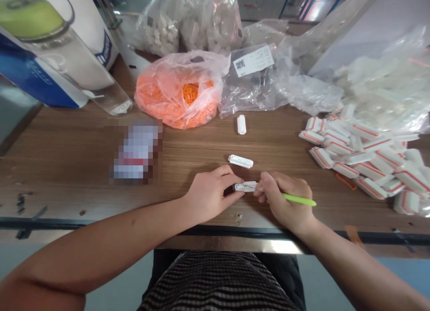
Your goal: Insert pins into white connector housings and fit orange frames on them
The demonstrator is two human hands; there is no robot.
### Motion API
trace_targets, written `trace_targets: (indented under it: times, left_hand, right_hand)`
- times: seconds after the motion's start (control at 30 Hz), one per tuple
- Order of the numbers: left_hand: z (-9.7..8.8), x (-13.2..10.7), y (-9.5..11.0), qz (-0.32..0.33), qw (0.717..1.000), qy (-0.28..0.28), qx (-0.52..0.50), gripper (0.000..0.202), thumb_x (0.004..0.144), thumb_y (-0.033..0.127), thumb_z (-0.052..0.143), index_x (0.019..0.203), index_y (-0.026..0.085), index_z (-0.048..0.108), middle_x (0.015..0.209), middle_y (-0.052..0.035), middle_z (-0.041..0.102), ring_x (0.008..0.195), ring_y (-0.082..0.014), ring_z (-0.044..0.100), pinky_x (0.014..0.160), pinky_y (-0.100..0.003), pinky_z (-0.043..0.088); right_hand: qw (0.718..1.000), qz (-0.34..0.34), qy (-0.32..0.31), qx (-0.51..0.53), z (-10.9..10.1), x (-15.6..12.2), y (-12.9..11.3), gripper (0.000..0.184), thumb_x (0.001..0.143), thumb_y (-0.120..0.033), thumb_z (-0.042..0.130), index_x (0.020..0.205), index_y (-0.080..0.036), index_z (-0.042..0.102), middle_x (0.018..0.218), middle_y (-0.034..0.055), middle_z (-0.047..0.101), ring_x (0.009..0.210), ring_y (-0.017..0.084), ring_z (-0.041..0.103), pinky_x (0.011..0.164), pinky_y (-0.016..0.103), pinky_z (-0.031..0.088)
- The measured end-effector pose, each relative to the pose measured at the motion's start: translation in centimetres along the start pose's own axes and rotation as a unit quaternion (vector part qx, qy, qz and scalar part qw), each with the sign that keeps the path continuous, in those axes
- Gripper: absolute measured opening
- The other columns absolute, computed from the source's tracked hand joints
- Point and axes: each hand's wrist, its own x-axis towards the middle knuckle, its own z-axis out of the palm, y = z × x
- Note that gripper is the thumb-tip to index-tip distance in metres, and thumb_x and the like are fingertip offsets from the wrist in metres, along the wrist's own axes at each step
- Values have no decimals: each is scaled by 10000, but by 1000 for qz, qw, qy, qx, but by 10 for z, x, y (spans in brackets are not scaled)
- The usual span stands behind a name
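Between thumb and fingers, my left hand (211, 192) pinches the left end of a small white plastic piece (249, 186) with a row of dark marks. My right hand (285, 199) is closed round a tool with a bright green handle (298, 199) and a thin metal tip. That tip lies over the top of the white piece, close to the left fingertips. Just beyond the hands lies a second white piece (241, 161) with similar marks. A plain white piece (241, 124) rests farther back. Whether the tip touches the held piece, I cannot tell.
At the right, white pieces with orange strips (364, 152) are heaped. A bag of orange parts (178, 89) and a clear labelled bag (251, 78) stand behind. Left are a blurred flat object (136, 152) and a clear container with a green lid (30, 15).
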Motion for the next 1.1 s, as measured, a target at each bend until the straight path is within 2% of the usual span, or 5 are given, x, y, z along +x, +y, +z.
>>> trace_targets:
  times: [0.13,0.37,0.6,0.8,1.1]
  left_hand:
    - [0,0,0,-7,1000,0,-7,192,884,324,652,1032,214,708,939,-14,678,666,-101,603,588,-220,481]
    - [-1,0,1,1,1000,0,0,184,890,329,643,1008,202,703,948,-24,679,686,-111,618,596,-227,482]
    - [1,0,-1,-2,1000,-2,0,193,891,335,646,1031,214,705,955,-12,672,673,-100,607,588,-218,478]
    - [-1,0,0,9,1000,-2,9,189,891,324,649,1017,193,700,958,-23,678,699,-115,626,609,-233,487]
    - [0,0,0,8,1000,-3,13,181,888,323,652,1011,199,702,953,-17,679,717,-117,635,624,-232,491]
  right_hand:
    - [1000,4,21,4,0,-3,1,409,931,-283,504,552,-205,640,497,-26,656,396,74,586,455,200,468]
    - [1000,9,-2,2,2,1,0,426,936,-301,488,548,-204,632,455,-28,625,379,80,577,426,197,456]
    - [998,24,18,47,3,-3,5,412,936,-313,511,565,-201,649,496,-20,653,389,76,580,427,198,460]
    - [1000,19,-1,24,4,1,2,419,937,-298,502,553,-198,638,463,-29,631,381,72,567,431,193,448]
    - [998,30,-3,57,6,0,7,414,941,-297,507,565,-192,643,472,-24,630,399,72,569,450,190,454]
